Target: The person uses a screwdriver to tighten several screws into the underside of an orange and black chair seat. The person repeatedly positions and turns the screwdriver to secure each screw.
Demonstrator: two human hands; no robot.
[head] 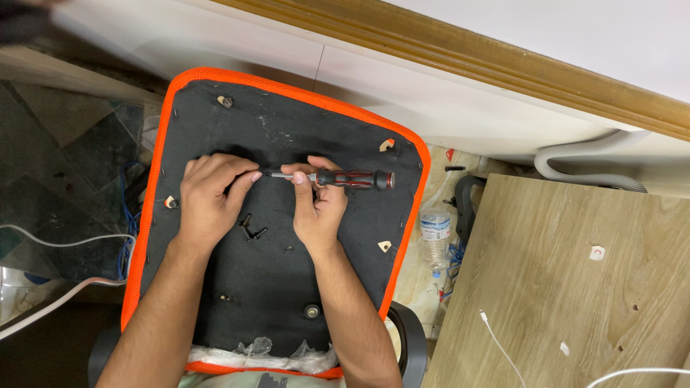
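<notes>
Head view: the right hand [316,208] grips a red-and-black-handled screwdriver [338,178], the left hand [208,197] pinches its tip over the black, orange-rimmed chair-seat underside [287,136]; seating a loose black screw [251,230] likely follows, demanding steady alignment.

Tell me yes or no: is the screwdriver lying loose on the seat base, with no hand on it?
No. The right hand grips the red-and-black screwdriver, while the left hand pinches at its tip over the black seat base.

Even indoor light, soft shadows, mostly sharp picture

The light comes from above and is bright on the white wall [445,93]; the floor [65,165] at the left stays dim. Top left corner is blurred, and straight edges bend slightly near the borders.
</notes>
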